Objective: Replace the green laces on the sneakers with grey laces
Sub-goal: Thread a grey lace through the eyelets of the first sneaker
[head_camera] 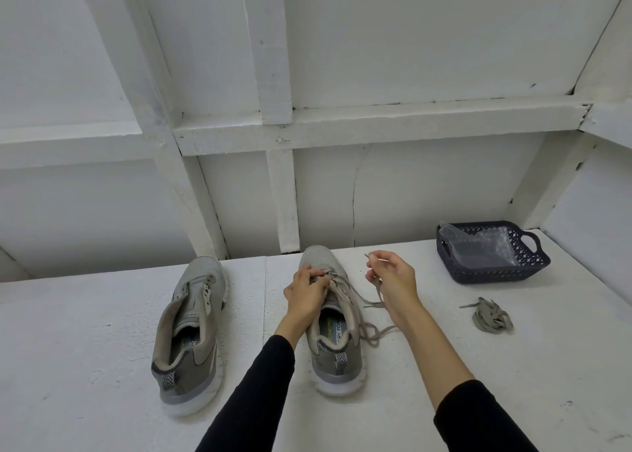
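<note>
I am looking down on a white table (102, 366) backed by a white framed wall (342, 58). Two grey sneakers are sitting on it, toes pointing away from me: the left sneaker (189, 335) is standing unlaced, and the right sneaker (333, 332) is lying just beside it, under my hands. A dark basket (492, 272) holding a clear plastic bag (478, 249) is sitting at the far right. Near it, a bundled lace (490, 314) is lying loose on the table. My left hand (307, 292) is resting on the right sneaker's eyelets, fingers curled around the lacing there. My right hand (393, 277) is pinching the grey lace (374, 294) near its tip, raised just right of the toe, with slack trailing onto the table.
</note>
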